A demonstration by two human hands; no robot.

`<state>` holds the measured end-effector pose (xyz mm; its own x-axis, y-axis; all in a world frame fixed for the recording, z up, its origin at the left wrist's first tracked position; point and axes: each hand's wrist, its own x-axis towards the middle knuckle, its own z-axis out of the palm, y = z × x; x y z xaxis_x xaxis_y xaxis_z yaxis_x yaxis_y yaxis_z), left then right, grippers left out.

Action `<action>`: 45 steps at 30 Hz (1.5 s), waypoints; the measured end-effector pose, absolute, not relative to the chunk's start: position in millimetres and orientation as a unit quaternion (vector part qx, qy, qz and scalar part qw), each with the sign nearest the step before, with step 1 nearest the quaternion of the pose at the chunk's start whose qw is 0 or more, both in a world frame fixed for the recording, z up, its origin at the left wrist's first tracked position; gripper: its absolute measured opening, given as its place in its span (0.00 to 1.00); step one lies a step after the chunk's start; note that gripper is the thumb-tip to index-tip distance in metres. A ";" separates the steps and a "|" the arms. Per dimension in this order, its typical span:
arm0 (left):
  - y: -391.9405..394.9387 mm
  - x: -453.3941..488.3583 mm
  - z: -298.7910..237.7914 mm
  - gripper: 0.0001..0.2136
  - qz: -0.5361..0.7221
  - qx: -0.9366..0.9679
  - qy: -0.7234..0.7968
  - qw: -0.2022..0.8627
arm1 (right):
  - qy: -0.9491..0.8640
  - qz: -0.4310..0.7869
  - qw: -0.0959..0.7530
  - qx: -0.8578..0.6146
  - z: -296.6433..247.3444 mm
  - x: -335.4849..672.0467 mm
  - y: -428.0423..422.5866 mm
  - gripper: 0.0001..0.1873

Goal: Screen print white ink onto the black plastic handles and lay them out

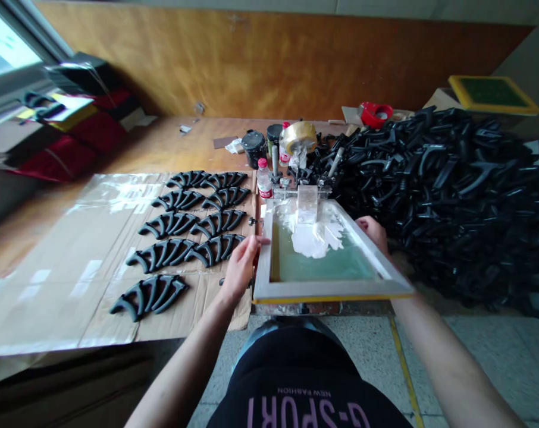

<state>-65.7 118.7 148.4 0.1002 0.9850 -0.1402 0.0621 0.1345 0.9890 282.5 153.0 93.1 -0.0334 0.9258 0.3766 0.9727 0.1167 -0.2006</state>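
Two hands gripped the one frame in front of you. The wooden bench [162, 142] ran from the near left to the far wall. At its right a great heap of black plastic parts [448, 196] lay piled, well apart from your left hand. On the left a flattened sheet of cardboard [59, 267] covered the bench top, and on it nine black curved pieces [187, 232] lay in rows, four pairs and a single one nearest you.

Between the cardboard and the heap you held the printing screen [327, 255], its near edge tilted up and its far end at a clamp fixture [303, 178]. White ink [314, 235] was smeared over the far part of the greenish mesh.

Your left hand [240, 267] was closed on the screen's left rail, thumb over the top of it. Your right hand [374, 232] clasped the right rail, partly hidden behind the frame.

Just beyond the screen stood a small bottle with a red cap [263, 178], a roll of tape [298, 137] and a dark pot [253, 147]. Farther right lay a red tape dispenser [375, 113].
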 end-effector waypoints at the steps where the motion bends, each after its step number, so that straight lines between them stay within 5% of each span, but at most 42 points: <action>1: 110.8 -69.5 130.7 0.25 0.387 0.504 0.531 0.560 | -0.702 -0.066 0.227 -0.672 103.1 283.2 160.3 0.20; 5: 99.0 -72.3 65.7 0.31 0.289 0.521 0.577 0.559 | -0.724 -0.075 0.249 -0.638 125.7 239.4 191.7 0.35; 12: 106.1 -66.9 28.3 0.31 0.245 0.551 0.615 0.508 | -0.838 0.083 0.055 -0.537 96.4 182.8 170.5 0.03; 18: 103.3 -66.3 27.5 0.30 0.262 0.534 0.627 0.503 | -0.938 0.089 0.035 -0.334 100.0 206.7 120.6 0.09; 28: 105.0 -65.5 33.4 0.32 0.267 0.533 0.627 0.501 | -0.928 0.064 0.110 -0.349 85.3 204.5 107.1 0.09; 31: 104.2 -66.8 46.5 0.34 0.272 0.528 0.615 0.519 | -0.898 0.096 0.130 -0.409 102.6 198.5 133.2 0.07; 36: 102.6 -67.6 102.8 0.30 0.335 0.496 0.580 0.552 | -0.786 0.089 0.201 -0.578 151.1 217.0 213.4 0.32; 41: 133.3 -51.9 167.2 0.23 0.508 0.481 0.519 0.491 | -0.643 0.125 0.288 -0.699 153.7 295.3 224.4 0.21; 45: 175.8 -35.9 196.1 0.25 0.583 0.467 0.457 0.483 | -0.658 0.175 0.225 -0.697 92.4 296.9 181.1 0.15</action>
<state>-35.9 175.8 196.1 -0.0958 0.9901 0.1030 -0.1367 -0.1156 0.9838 296.9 181.1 92.4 0.0737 0.9959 0.0520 0.8386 -0.0336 -0.5438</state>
